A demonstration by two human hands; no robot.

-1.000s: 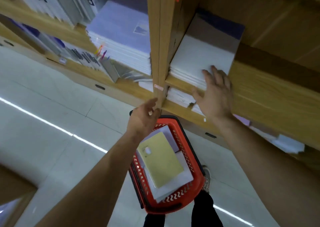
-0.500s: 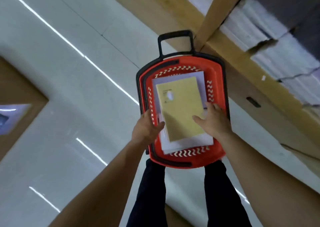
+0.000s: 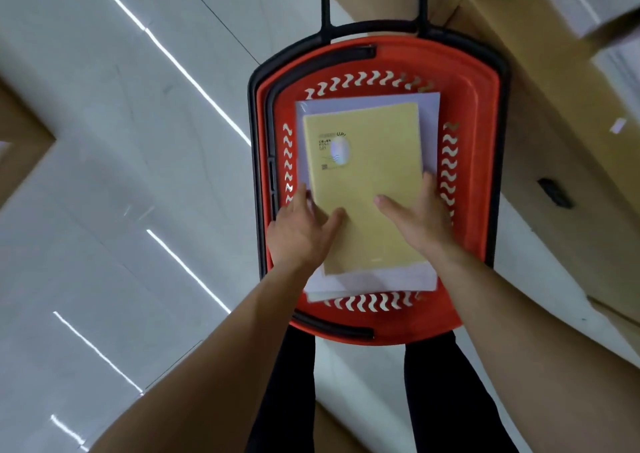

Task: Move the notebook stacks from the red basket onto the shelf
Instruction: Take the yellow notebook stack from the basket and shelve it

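Two stacks lie in the basket. Wooden shelf runs along the right, just beside the red basket on the floor. Inside, a wide pale stack lies flat at the bottom, and the narrower yellow stack sits on it. Left hand clasps the yellow stack's left edge, thumb on the cover, fingers tucked down the side. Right hand does likewise on the right edge. I'd guess the yellow stack is stiff but weighty and its glossy cover slippery. Both long edges, fingers underneath, look the safest hold.
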